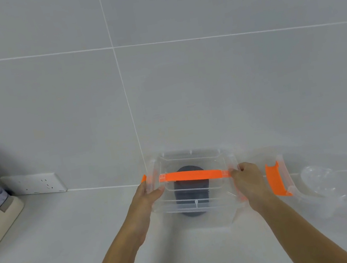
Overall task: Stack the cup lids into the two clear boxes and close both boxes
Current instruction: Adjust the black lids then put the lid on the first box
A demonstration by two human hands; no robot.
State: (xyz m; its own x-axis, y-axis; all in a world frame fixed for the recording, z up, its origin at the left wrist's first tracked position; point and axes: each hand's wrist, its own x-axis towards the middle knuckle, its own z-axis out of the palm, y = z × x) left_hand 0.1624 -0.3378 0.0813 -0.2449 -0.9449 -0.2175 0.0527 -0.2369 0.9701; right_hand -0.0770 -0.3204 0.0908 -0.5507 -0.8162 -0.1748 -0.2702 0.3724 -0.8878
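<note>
A clear box [194, 187] sits on the pale worktop [73, 249] close against the tiled wall [159, 76], near the middle of the view. Its long axis runs left to right, parallel to the wall. A clear lid with an orange handle [192, 175] lies over it, the handle also running left to right along that axis. Dark lids [192, 193] show through the plastic inside, stacked near the box's centre.

The left hand [149, 191] has its grip closed on the box's left end, beside an orange latch [144, 178]. The right hand [247, 178] has its grip closed on the right end.

Just right of it lies a second box [335, 185], its orange latch [275, 180] turned open, with clear lids [317, 175] inside. A socket [34, 184] is on the wall at left.
</note>
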